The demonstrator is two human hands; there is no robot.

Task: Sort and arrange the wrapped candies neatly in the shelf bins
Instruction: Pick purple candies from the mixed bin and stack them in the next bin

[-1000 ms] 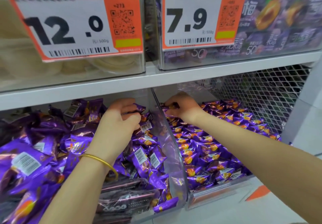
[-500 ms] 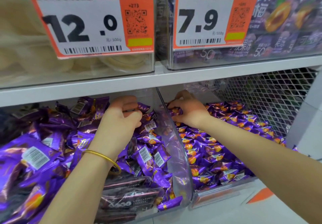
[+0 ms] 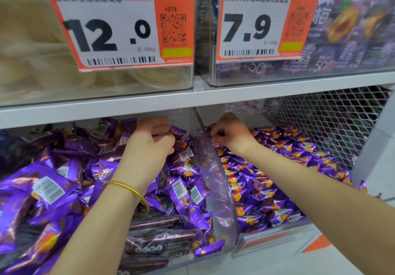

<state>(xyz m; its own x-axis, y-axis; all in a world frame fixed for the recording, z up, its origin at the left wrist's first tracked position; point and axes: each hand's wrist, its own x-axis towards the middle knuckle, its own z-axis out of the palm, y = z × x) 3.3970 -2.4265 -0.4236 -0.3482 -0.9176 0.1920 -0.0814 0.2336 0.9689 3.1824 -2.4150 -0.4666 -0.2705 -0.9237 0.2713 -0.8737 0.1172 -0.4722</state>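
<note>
Two clear bins on the lower shelf hold purple wrapped candies. The left bin (image 3: 183, 259) is piled with larger purple packs (image 3: 49, 189) showing barcodes. The right bin (image 3: 271, 237) holds several small purple-and-orange candies (image 3: 263, 189). My left hand (image 3: 149, 146), with a gold bangle at the wrist, reaches deep into the left bin and pinches a purple candy (image 3: 177, 131) between fingers and thumb. My right hand (image 3: 230, 135) is at the back of the right bin, fingers curled around small candies there; what it holds is mostly hidden.
A clear divider wall (image 3: 211, 168) separates the two bins. The white shelf board (image 3: 192, 99) sits low above both hands. Upper bins carry price tags 12.0 (image 3: 111, 29) and 7.9 (image 3: 252, 22). A metal mesh panel (image 3: 331, 129) closes the right side.
The camera has shifted slightly, so the shelf sits lower and more to the right in view. Both hands stay at the back of their bins, fingers working the candies with little movement.
</note>
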